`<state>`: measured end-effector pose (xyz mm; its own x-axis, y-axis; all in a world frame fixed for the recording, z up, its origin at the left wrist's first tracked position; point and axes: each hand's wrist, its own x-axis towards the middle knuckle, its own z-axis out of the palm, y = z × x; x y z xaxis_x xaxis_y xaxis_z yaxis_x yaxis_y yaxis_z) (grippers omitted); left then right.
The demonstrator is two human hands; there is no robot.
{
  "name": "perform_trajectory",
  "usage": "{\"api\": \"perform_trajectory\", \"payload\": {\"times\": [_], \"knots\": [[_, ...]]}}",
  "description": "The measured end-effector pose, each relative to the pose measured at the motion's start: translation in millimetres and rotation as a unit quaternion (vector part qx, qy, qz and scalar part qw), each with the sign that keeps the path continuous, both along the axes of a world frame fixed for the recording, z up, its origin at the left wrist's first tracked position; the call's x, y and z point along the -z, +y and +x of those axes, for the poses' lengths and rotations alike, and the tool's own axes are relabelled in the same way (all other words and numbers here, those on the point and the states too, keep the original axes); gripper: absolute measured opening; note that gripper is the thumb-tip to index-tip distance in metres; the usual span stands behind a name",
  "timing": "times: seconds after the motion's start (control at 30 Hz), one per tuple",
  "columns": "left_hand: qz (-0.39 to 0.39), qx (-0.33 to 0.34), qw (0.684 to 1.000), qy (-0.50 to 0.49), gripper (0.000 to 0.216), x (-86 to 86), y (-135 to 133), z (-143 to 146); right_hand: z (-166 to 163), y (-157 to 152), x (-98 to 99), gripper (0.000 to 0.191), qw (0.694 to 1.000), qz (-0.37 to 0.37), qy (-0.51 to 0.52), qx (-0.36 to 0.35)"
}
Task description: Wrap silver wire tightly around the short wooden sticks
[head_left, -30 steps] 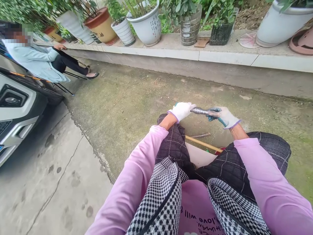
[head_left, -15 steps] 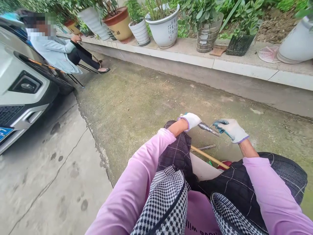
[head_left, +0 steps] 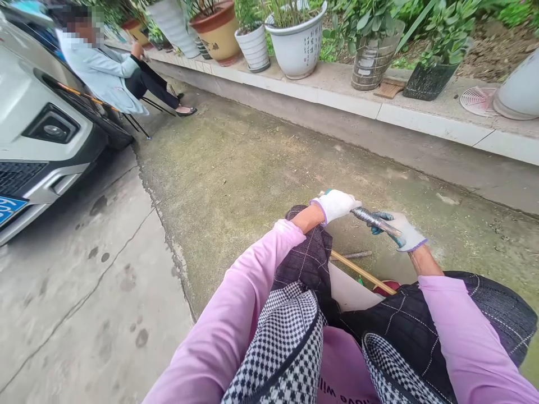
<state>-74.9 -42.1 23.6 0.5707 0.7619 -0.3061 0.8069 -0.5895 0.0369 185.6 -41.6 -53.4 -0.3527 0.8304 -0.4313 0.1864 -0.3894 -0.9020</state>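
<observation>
Both my hands wear white work gloves with dark coated palms. My left hand [head_left: 337, 205] is closed round one end of a silvery grey rod-like thing [head_left: 373, 219]. My right hand [head_left: 400, 233] is wrapped round its other end, so the rod spans between the two hands above my knees. Below the hands a wooden stick [head_left: 362, 272] and a thin metal rod [head_left: 356, 255] lie on the concrete, beside a red object [head_left: 385, 288] partly hidden by my leg.
A low concrete ledge [head_left: 379, 109] with several potted plants [head_left: 297, 39] runs along the back. A parked silver car [head_left: 37, 134] stands at the left. Another person in a light jacket [head_left: 107, 76] sits on a folding chair beyond it.
The view has swung left, bringing the car and the seated person further in. My right hand has slid along the rod and closed round its end; my left hand keeps its hold.
</observation>
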Motion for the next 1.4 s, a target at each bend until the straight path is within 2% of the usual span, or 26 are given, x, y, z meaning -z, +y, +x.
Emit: {"api": "perform_trajectory", "payload": {"times": [0.2, 0.43, 0.5, 0.6, 0.73, 0.83, 0.93, 1.03, 1.13, 1.2, 1.4], "knots": [[0.001, -0.039, 0.999, -0.001, 0.046, 1.6, 4, -2, -11, -10, -4.2, 0.053, 1.0, -0.002, 0.011, -0.021], [-0.008, -0.157, 0.987, 0.019, 0.043, -14.1, 5, -2, -27, -28, -19.1, 0.033, 1.0, 0.015, -0.006, -0.01], [-0.025, -0.165, 0.985, 0.046, 0.043, -17.3, 4, -1, -26, -30, -25.3, 0.03, 0.999, 0.028, -0.033, -0.029], [-0.043, -0.145, 0.987, 0.057, 0.039, -17.9, 3, 2, -15, -26, -32.6, 0.019, 0.996, 0.051, -0.062, -0.042], [-0.052, -0.055, 0.995, 0.067, 0.044, -14.0, 0, 10, 7, -11, -35.4, 0.016, 0.987, 0.115, -0.109, -0.011], [-0.051, -0.009, 0.996, 0.069, 0.048, -12.3, -1, 15, 16, 0, -33.5, 0.011, 0.987, 0.11, -0.118, 0.011], [-0.041, -0.011, 0.997, 0.066, 0.048, -14.8, 1, 16, 16, 6, -30.6, 0.009, 0.99, 0.095, -0.102, 0.006], [-0.038, -0.056, 0.997, 0.035, 0.049, -19.8, 4, 13, 10, 7, -27.3, 0.02, 0.997, 0.056, -0.052, 0.028], [-0.025, -0.138, 0.99, -0.006, 0.051, -23.0, 9, 9, -2, 3, -24.5, 0.032, 0.998, 0.01, 0.008, 0.067], [-0.014, -0.183, 0.983, -0.016, 0.05, -22.8, 13, 7, -11, -2, -23.9, 0.037, 0.998, 0.001, 0.019, 0.066], [-0.008, -0.217, 0.976, 0.016, 0.051, -19.6, 17, 6, -23, -18, -31.1, 0.028, 0.999, 0.043, -0.003, 0.022]]}}
